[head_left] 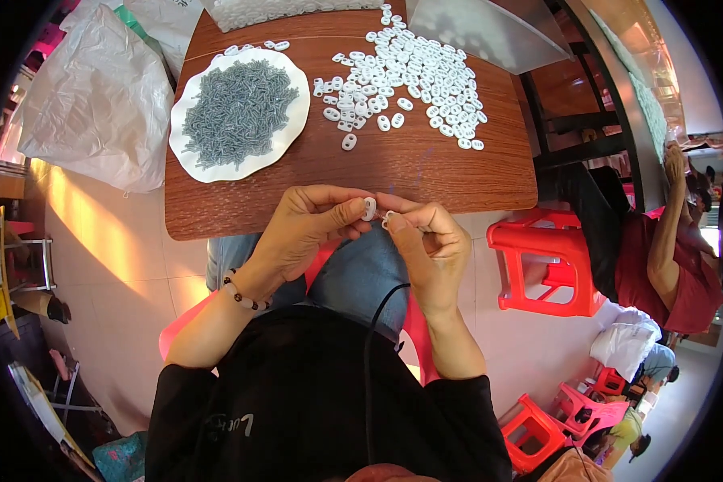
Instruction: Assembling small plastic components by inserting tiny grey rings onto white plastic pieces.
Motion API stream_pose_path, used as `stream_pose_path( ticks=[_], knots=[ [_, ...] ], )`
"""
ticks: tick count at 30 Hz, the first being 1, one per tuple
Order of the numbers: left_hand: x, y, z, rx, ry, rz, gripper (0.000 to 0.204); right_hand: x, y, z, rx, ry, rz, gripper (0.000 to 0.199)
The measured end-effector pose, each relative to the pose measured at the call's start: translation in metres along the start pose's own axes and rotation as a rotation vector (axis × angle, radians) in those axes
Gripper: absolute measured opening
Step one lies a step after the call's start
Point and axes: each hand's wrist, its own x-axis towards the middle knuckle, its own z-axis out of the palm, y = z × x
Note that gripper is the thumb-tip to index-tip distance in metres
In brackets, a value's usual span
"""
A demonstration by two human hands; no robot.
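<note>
My left hand (301,229) pinches a small white oval plastic piece (369,209) between thumb and forefinger, just past the near edge of the brown wooden table (426,165). My right hand (427,241) holds a tiny part (386,218) right beside that piece; its details are too small to make out. A white plate (191,157) with a heap of small grey springs (237,111) lies on the table's left. A spread of several white oval pieces (402,76) covers the table's far right.
A white plastic sack (96,96) stands left of the table. Red plastic stools (542,269) are at the right and lower right (534,434). A person in a red shirt (675,257) sits at the right. A clear bag (490,28) lies at the table's far corner.
</note>
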Motion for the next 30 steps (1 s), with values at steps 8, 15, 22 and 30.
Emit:
stream_pose_path(
  ticks=[8,15,22,30],
  knots=[
    [0.0,-0.003,0.0,0.033,0.032,0.026,0.019,0.0,-0.003,0.003,0.009,0.012,0.04,0.004],
    [-0.005,0.0,0.002,0.061,0.018,0.045,0.021,0.002,-0.007,0.003,-0.049,-0.047,-0.009,0.008],
    [-0.01,0.012,0.004,0.044,-0.087,0.022,0.022,0.001,-0.012,0.003,0.086,-0.142,0.048,0.012],
    [-0.012,0.012,0.004,0.137,-0.118,0.048,0.022,0.0,-0.006,0.004,0.031,-0.136,-0.023,0.013]
  ],
)
